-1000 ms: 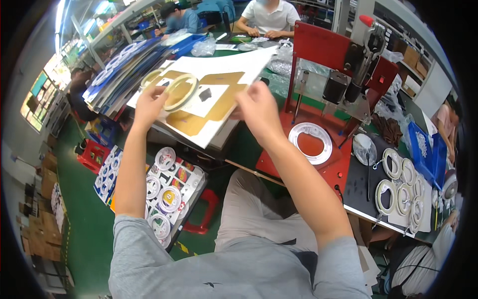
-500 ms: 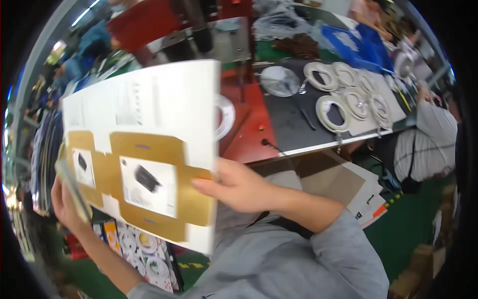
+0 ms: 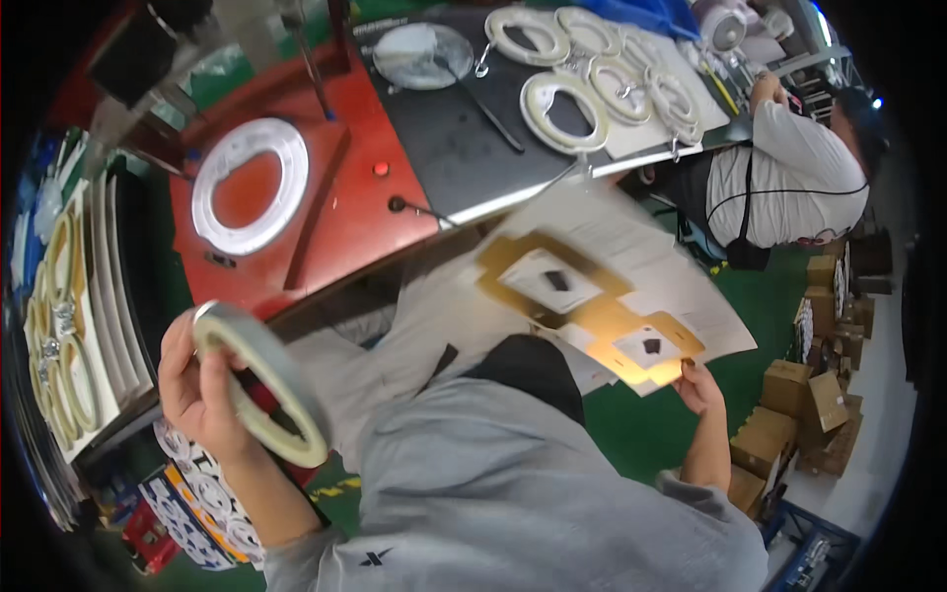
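My left hand (image 3: pixel 202 400) is closed around a pale ring (image 3: pixel 281 370) with a silvery outer side, held upright over the front left of the red press. Down to the right, my right hand (image 3: pixel 700 388) grips the near corner of a large printed sheet (image 3: pixel 681 286). That sheet is white with gold box outlines and pictures of a small black device; it hangs tilted beside the table's front edge. On the red base (image 3: pixel 365 227) lies a flat white ring (image 3: pixel 296 178), apart from both hands.
Several white rings (image 3: pixel 536 104) with metal fittings lie on the table at the back right. Near them are a bagged round disc (image 3: pixel 424 54) and a thin black tool (image 3: pixel 496 120). A seated person (image 3: pixel 789 187) works at right, above stacked cardboard boxes (image 3: pixel 789 385). More rings sit on sheets (image 3: pixel 104 345) at left.
The printed sheet has swung from in front of me to the right, now only in my right hand. My left hand, with the ring, has moved off the sheet. The view has shifted.
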Tool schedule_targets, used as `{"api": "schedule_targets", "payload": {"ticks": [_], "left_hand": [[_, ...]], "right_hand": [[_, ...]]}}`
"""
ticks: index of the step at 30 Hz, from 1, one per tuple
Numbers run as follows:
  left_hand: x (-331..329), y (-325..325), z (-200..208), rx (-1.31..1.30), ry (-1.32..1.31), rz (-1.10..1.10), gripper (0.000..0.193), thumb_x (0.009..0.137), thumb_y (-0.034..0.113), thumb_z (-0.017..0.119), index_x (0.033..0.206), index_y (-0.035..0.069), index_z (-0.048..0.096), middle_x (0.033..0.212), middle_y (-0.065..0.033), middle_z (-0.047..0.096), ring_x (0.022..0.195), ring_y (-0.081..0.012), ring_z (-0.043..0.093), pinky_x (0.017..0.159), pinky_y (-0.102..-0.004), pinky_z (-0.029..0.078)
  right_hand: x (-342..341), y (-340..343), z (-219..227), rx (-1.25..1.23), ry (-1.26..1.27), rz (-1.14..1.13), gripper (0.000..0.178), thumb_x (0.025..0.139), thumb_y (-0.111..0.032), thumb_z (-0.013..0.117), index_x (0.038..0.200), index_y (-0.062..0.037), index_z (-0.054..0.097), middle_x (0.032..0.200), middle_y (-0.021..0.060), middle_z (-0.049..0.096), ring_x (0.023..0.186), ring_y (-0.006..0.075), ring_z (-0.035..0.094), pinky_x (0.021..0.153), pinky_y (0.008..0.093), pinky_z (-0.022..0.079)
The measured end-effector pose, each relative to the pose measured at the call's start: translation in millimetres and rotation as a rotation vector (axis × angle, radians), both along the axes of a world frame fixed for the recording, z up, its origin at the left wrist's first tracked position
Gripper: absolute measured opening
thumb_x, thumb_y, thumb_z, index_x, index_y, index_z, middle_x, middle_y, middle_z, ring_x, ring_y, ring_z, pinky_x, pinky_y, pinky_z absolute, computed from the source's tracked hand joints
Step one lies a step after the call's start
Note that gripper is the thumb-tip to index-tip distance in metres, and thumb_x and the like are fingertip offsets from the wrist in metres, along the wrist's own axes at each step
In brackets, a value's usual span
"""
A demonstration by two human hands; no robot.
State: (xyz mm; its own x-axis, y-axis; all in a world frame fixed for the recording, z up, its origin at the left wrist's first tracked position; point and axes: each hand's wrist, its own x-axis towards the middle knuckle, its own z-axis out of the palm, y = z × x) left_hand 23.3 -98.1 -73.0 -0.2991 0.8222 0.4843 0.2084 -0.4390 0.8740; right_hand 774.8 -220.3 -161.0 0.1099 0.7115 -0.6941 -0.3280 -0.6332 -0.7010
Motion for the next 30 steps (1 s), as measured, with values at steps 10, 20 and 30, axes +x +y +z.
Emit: {"api": "schedule_targets", "payload": {"ticks": [10,20,30], "left_hand": [[59.9,1.3,-15.5,-0.155,0.120,-0.097,0.033,0.089,-0.012,0.068,0.122,-0.007,0.067,0.126,-0.0224,0.062,0.102,-0.0245,0.066,0.079,-0.0311,0.058],[72.6,-15.6,-35.8,-0.224,0.191,0.052,0.029,0.084,-0.012,0.074,0.112,-0.008,0.071,0.119,-0.0212,0.067,0.108,-0.0266,0.067,0.092,-0.0337,0.055],[97.8,-11.9,-38.2,-0.153,0.108,0.108,0.032,0.081,-0.013,0.076,0.112,-0.008,0.070,0.120,-0.0210,0.068,0.102,-0.0234,0.068,0.084,-0.0298,0.057]], "right_hand": [[-3.3,-47.6,-75.0,-0.317,-0.088,-0.327,0.036,0.106,-0.011,0.056,0.139,0.0020,0.054,0.133,0.0120,0.066,0.116,0.0234,0.068,0.099,0.0352,0.058],[-37.5,84.3,-118.6,-0.195,-0.325,-0.293,0.024,0.108,-0.016,0.053,0.126,-0.0014,0.058,0.118,0.0095,0.068,0.097,0.0206,0.070,0.083,0.0333,0.059],[-273.7,197.8,12.0,0.151,-0.497,0.809,0.037,0.104,-0.029,0.062,0.117,0.0053,0.068,0.105,0.0110,0.074,0.100,0.0203,0.072,0.089,0.0328,0.055]]}}
